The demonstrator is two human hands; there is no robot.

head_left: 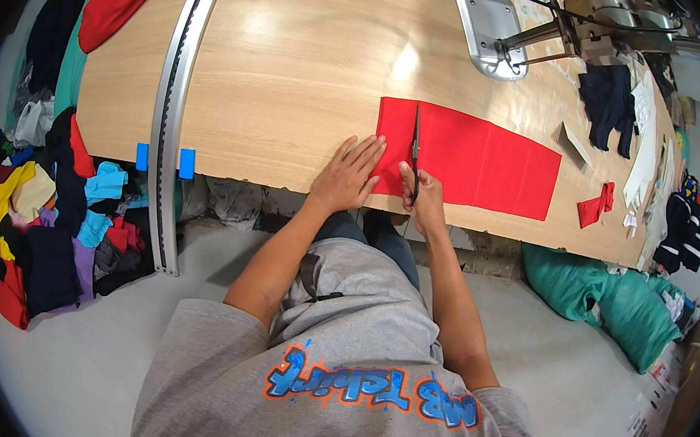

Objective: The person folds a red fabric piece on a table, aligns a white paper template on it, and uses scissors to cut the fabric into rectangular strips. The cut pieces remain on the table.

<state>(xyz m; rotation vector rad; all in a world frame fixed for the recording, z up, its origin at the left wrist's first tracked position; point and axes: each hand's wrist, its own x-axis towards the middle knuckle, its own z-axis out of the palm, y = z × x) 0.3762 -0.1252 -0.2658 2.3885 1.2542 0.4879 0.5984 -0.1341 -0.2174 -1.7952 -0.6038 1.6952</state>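
A long red piece of fabric [504,170] lies flat on the wooden table [288,72] near its front edge, with faint crease lines across it. My left hand [347,174] rests flat, fingers stretched out, its fingertips on the fabric's left end. In my right hand [425,198] is a pair of dark scissors [416,141], gripped by the handles. Their blades point away from me over the left part of the fabric and look closed or nearly so. Whether a blade lies under the cloth I cannot tell.
A metal rail [182,62] with blue end pieces crosses the table at left. A machine on a metal base plate [489,35] stands at the far right. Dark cloth [608,104] and a red scrap [595,205] lie rightward. Piled clothes [57,234] and green sacks [601,299] flank the floor.
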